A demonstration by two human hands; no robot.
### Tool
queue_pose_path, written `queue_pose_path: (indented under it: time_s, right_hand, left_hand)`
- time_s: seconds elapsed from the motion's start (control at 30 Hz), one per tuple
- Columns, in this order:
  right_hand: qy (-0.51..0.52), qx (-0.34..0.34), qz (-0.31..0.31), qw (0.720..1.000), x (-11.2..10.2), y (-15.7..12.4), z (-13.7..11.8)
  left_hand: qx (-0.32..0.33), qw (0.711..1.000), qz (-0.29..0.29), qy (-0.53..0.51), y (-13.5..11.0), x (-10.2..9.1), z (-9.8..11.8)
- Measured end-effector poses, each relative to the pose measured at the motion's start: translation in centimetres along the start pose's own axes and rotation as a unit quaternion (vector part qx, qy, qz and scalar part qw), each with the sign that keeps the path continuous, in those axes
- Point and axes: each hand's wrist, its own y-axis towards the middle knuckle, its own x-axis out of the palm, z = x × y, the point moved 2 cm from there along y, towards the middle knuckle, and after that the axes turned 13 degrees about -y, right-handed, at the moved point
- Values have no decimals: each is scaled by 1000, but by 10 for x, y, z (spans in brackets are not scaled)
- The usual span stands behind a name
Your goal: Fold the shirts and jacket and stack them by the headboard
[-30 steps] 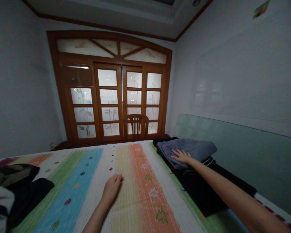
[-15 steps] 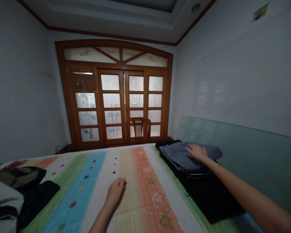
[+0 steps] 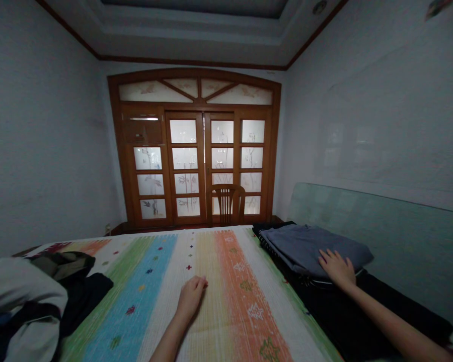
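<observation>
My right hand (image 3: 337, 269) lies with fingers spread on the near right edge of a folded grey-blue garment (image 3: 309, 246). That garment rests on top of black folded clothing (image 3: 324, 311) at the right side of the bed. Out over the striped bedspread (image 3: 207, 311), my left hand (image 3: 192, 295) is loosely closed with its fingers curled under, and nothing shows in it. Whether it touches the cloth is hard to tell.
Crumpled clothes lie at the left: a pale grey piece (image 3: 26, 286), a dark navy one (image 3: 85, 296) and an olive one (image 3: 66, 264). A pale green headboard (image 3: 392, 236) runs along the right wall. Beyond the bed stand a wooden chair (image 3: 226, 201) and glazed wooden doors (image 3: 186, 166).
My right hand has slid toward me across the grey-blue garment, from its middle to its near edge. The garment looks spread wider. My left hand keeps its pose; the view has turned slightly left.
</observation>
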Motion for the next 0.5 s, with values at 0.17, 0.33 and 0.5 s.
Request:
queue_pose_path:
  time_s: [0.17,0.33,0.5]
  right_hand:
    - [121,-32,59,990,16,-28,-21]
    - [228,-235,150,933,2,-102,-87]
    - [201,-375,3,905,-24,-182,-151]
  left_hand:
    - [48,995,15,85,-1,2,3]
    - [72,975,6,212,-8,10,13]
    - [17,952,-61,300,-20,16,17]
